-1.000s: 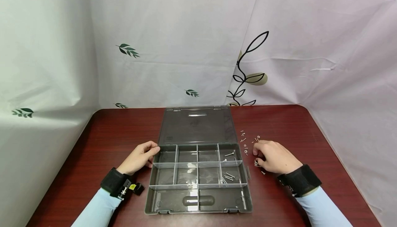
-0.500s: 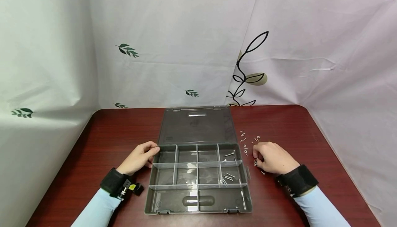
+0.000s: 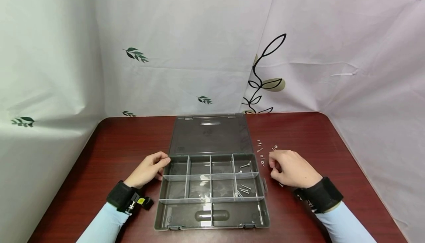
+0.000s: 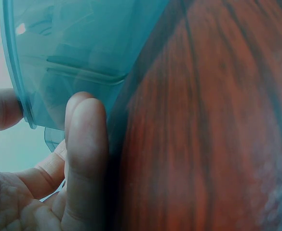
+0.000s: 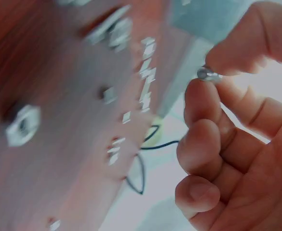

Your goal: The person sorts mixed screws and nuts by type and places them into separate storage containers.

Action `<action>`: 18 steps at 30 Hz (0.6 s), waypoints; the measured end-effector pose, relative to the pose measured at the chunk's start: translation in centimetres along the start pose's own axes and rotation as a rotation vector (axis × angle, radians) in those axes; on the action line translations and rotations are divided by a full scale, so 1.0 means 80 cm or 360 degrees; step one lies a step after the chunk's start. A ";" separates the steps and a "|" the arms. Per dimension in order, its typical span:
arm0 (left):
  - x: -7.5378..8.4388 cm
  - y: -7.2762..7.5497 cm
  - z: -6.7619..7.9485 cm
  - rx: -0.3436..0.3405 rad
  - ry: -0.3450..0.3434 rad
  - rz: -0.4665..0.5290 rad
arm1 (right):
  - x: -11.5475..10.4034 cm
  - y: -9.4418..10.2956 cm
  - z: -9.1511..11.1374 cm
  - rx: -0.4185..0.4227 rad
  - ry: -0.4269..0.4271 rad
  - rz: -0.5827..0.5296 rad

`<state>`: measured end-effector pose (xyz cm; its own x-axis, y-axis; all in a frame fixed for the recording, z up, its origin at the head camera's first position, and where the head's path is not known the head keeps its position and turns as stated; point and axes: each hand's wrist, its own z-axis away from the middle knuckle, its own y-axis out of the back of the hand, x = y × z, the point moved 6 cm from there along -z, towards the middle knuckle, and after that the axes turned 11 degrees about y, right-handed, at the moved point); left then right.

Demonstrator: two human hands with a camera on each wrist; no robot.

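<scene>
A grey translucent compartment box [image 3: 211, 200] lies open on the table, with several screws [image 3: 245, 189] in its right-hand compartments. My left hand [image 3: 146, 170] holds the box's left edge; in the left wrist view the thumb is at the rim and a finger [image 4: 87, 134] lies against the outer wall. To the right of the box, my right hand [image 3: 293, 169] is over the table. Between its thumb and index finger it pinches a small metal screw [image 5: 206, 73], seen nearly end-on. The head view hides this piece behind the fingers.
The box's lid [image 3: 211, 135] lies folded back behind it. Several small screws and nuts [image 3: 262, 157] are scattered between the box and my right hand. A larger nut [image 5: 23, 126] shows in the right wrist view. A patterned white curtain [image 3: 186, 47] stands behind the table.
My right hand has shifted slightly left, and its fingers now hide the small hardware that showed beneath them. My left hand and the box stay in place.
</scene>
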<state>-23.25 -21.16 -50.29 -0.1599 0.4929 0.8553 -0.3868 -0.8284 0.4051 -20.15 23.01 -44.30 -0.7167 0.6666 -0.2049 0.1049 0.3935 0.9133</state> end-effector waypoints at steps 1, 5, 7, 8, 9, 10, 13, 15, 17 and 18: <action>0.000 0.000 0.000 0.0002 0.0000 0.0002 | -0.005 0.003 -0.002 0.0020 0.0022 -0.0018; 0.000 0.000 0.000 0.0004 0.0012 0.0001 | -0.027 0.012 -0.009 0.0076 0.0099 -0.0084; 0.000 0.000 0.001 0.0006 0.0019 0.0000 | -0.040 0.016 -0.011 0.0090 0.0138 -0.0108; 0.000 0.000 0.001 0.0007 0.0023 0.0002 | -0.046 0.018 -0.012 0.0097 0.0162 -0.0124; 0.000 0.000 0.001 0.0010 0.0027 0.0002 | -0.053 0.020 -0.013 0.0105 0.0191 -0.0143; 0.001 0.000 0.001 0.0013 0.0029 0.0003 | -0.059 0.022 -0.014 0.0107 0.0214 -0.0161; 0.001 0.000 0.001 0.0020 0.0037 0.0008 | -0.079 0.026 -0.015 0.0101 0.0299 -0.0237; 0.002 0.000 0.001 0.0026 0.0044 0.0010 | -0.092 0.027 -0.016 0.0082 0.0340 -0.0278; 0.003 0.000 0.001 0.0032 0.0051 0.0015 | -0.105 0.029 -0.016 0.0083 0.0409 -0.0334; 0.003 0.000 0.002 0.0035 0.0054 0.0017 | -0.112 0.029 -0.017 0.0090 0.0447 -0.0350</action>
<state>-23.17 -21.04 -50.04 -0.1948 0.4925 0.8482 -0.3652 -0.8390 0.4033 -14.43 17.14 -39.84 -0.8870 0.3652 -0.2825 -0.0406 0.5478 0.8356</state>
